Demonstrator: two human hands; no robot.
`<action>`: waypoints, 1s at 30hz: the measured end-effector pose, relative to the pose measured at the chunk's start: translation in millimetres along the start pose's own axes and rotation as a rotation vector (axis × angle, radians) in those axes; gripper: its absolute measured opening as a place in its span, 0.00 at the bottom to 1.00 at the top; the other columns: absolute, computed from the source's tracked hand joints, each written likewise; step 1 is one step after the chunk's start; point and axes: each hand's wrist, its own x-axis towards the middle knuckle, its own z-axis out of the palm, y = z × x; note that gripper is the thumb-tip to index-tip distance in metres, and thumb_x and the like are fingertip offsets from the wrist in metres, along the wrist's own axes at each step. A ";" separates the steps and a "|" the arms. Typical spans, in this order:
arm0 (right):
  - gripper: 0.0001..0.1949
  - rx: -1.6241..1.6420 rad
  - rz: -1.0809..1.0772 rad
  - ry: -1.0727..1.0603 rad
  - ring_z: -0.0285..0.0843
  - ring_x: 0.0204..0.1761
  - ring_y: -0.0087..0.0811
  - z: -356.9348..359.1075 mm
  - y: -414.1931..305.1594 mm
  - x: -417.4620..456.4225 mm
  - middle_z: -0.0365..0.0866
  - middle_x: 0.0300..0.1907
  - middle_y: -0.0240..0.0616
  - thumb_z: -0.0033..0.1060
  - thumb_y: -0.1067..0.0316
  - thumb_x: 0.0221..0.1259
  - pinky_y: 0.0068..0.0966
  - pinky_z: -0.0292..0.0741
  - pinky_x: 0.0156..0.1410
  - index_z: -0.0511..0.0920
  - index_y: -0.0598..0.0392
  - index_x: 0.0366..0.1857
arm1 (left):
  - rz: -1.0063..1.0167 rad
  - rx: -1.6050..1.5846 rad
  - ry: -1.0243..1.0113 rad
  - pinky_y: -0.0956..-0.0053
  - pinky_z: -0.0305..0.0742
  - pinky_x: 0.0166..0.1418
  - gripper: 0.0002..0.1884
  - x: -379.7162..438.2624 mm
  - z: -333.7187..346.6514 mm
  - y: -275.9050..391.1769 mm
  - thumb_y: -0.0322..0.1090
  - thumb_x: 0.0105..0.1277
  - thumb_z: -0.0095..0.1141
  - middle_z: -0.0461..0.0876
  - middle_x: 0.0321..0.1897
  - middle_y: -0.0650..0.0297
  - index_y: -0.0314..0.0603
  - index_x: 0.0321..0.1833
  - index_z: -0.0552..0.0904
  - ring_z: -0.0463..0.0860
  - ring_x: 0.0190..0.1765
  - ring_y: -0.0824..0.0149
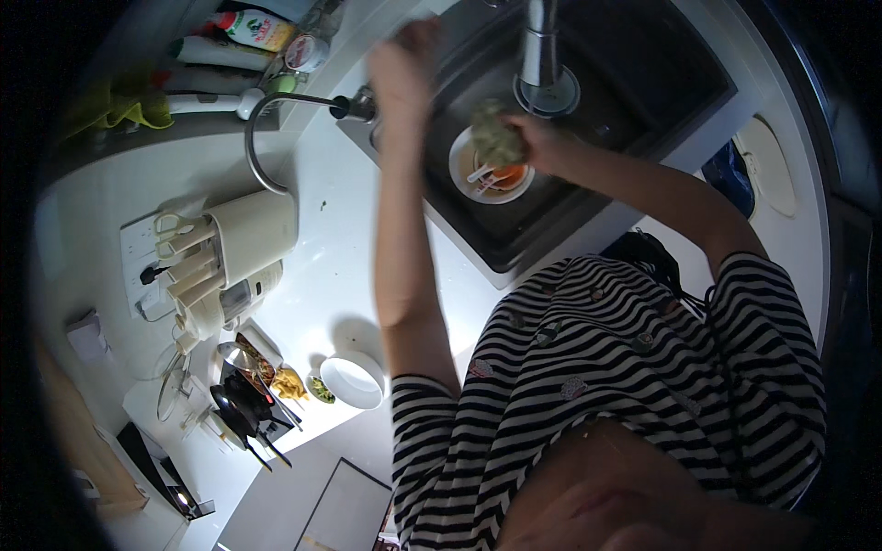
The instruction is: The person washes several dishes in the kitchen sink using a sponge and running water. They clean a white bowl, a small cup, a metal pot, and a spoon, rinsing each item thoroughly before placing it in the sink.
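Note:
My right hand [541,142] grips a greenish, rumpled cloth or scrubber [497,134] above the sink [496,237]. Below it, a white bowl [456,172] sits in the sink with reddish liquid and white spoons [482,173] inside; the cloth covers part of the bowl. The metal faucet [539,58] comes down beside my right hand, over a drain fitting or round dish. My left hand [403,65] is raised and blurred at the sink's far left rim, close to a slim gooseneck tap [272,103]. Whether its fingers hold anything is unclear.
A cream knife block [258,231] with knives and scissors stands by the wall at left. Bottles [258,31] and a yellow cloth [138,110] lie on the ledge. Farther along the counter are a white bowl [351,380], a dish of greens [320,390] and black pans [241,406].

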 end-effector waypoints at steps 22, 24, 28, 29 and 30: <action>0.20 -1.223 -0.681 0.251 0.76 0.43 0.28 -226.2 -152.0 108.1 0.80 0.41 0.38 0.49 0.54 0.63 0.25 0.70 0.50 0.75 0.60 0.49 | -0.785 0.748 -0.458 0.61 0.79 0.48 0.12 -92.5 279.4 -78.1 0.28 0.65 0.45 0.75 0.48 0.48 0.39 0.50 0.72 0.81 0.46 0.50; 0.22 -1.239 -0.602 0.239 0.76 0.46 0.32 -225.3 -154.9 111.8 0.80 0.45 0.41 0.48 0.53 0.64 0.27 0.70 0.52 0.73 0.60 0.53 | -0.842 0.651 -0.384 0.60 0.78 0.49 0.13 -85.8 277.7 -75.2 0.28 0.64 0.45 0.74 0.48 0.47 0.41 0.52 0.69 0.81 0.47 0.49; 0.22 -1.224 -0.513 0.127 0.77 0.46 0.32 -223.7 -158.3 124.9 0.80 0.44 0.41 0.48 0.53 0.64 0.26 0.70 0.51 0.73 0.60 0.53 | -0.783 0.733 -0.527 0.61 0.79 0.47 0.16 -84.5 274.6 -73.4 0.31 0.63 0.48 0.74 0.48 0.46 0.41 0.53 0.65 0.81 0.46 0.49; 0.21 -1.265 -0.586 0.131 0.77 0.45 0.32 -222.9 -158.4 129.1 0.80 0.43 0.41 0.47 0.53 0.65 0.27 0.70 0.51 0.73 0.59 0.52 | -0.794 0.731 -0.508 0.61 0.79 0.47 0.17 -85.5 275.4 -74.2 0.32 0.62 0.49 0.74 0.48 0.46 0.41 0.54 0.65 0.81 0.46 0.49; 0.21 -1.305 -0.658 0.137 0.77 0.44 0.31 -221.9 -158.7 133.3 0.80 0.42 0.40 0.47 0.53 0.65 0.27 0.70 0.50 0.74 0.58 0.52 | -0.839 0.721 -0.519 0.62 0.79 0.46 0.18 -86.8 277.7 -76.1 0.32 0.62 0.50 0.75 0.47 0.46 0.40 0.54 0.65 0.81 0.46 0.50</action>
